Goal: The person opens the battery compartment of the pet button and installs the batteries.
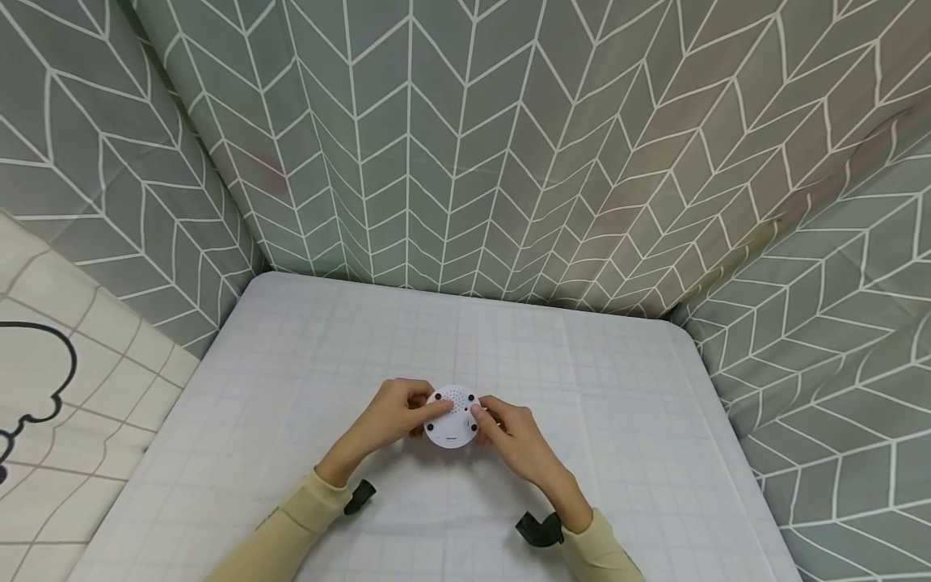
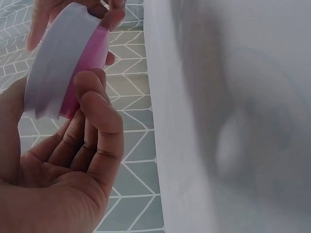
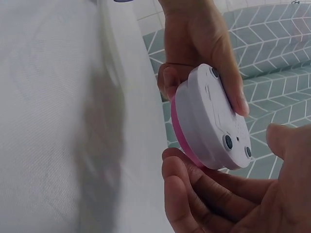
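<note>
A round white device (image 1: 452,434) with dark round feet and a patch of small holes faces up above the table. Its underside is pink, as the left wrist view shows on the device (image 2: 58,63). My left hand (image 1: 398,414) grips it from the left, thumb across the holed face and fingers curled beneath. From the right, my right hand (image 1: 520,436) holds the rim, its thumb at the holed face. In the right wrist view, the fingers of the right hand (image 3: 218,199) curl under the pink side of the device (image 3: 204,121).
A white cloth with a faint grid covers the table (image 1: 327,323). Grey-green curtains (image 1: 436,145) with white zigzag lines stand behind and at the sides. A black wrist mount (image 1: 360,496) sits by the left sleeve, another mount (image 1: 540,530) by the right.
</note>
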Motion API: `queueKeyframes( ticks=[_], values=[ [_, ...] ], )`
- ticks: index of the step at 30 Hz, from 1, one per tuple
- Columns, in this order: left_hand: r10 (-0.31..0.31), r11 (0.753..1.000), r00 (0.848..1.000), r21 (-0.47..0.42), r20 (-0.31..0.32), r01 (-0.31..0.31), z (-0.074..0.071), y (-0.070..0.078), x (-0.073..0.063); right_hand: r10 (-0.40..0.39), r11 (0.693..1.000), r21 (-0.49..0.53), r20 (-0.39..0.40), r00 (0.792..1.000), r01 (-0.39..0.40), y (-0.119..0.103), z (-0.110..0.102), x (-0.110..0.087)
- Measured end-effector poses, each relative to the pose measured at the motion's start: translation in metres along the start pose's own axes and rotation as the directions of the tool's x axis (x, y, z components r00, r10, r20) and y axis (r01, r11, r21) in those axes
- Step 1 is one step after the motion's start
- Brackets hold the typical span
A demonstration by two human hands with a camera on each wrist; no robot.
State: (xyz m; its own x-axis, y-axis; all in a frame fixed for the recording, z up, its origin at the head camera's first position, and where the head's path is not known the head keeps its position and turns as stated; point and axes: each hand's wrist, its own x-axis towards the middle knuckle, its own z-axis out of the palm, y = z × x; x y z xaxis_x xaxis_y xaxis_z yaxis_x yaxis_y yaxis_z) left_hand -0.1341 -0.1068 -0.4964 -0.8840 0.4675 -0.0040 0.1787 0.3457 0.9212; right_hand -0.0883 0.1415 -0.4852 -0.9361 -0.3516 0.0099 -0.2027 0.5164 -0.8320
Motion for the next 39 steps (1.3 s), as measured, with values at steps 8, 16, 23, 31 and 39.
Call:
queueKeyframes(
  ticks=[8,16,23,31,39],
  values=[
    [0.017,1.000,1.000,-0.003,-0.020,-0.017,0.000,0.002,-0.001,-0.014,1.000,-0.013,-0.012,1.000,0.014,0.000,-0.001,0.001],
    [0.122,0.992,0.990,0.047,-0.066,-0.119,0.000,0.001,-0.002,0.044,0.998,0.043,-0.009,0.999,-0.043,-0.001,0.001,-0.001],
    [0.161,0.984,0.981,0.093,-0.107,-0.151,0.000,0.002,-0.004,0.065,0.995,0.082,0.002,0.998,-0.065,-0.004,0.003,0.001],
    [0.180,0.979,0.975,0.124,-0.132,-0.164,-0.002,0.003,-0.008,0.043,0.996,0.084,0.006,0.999,-0.044,-0.008,0.009,0.004],
    [0.202,0.974,0.973,0.128,-0.112,-0.187,0.001,0.003,-0.009,0.060,0.991,0.120,-0.027,0.998,-0.056,-0.007,0.009,0.000]
  ],
)
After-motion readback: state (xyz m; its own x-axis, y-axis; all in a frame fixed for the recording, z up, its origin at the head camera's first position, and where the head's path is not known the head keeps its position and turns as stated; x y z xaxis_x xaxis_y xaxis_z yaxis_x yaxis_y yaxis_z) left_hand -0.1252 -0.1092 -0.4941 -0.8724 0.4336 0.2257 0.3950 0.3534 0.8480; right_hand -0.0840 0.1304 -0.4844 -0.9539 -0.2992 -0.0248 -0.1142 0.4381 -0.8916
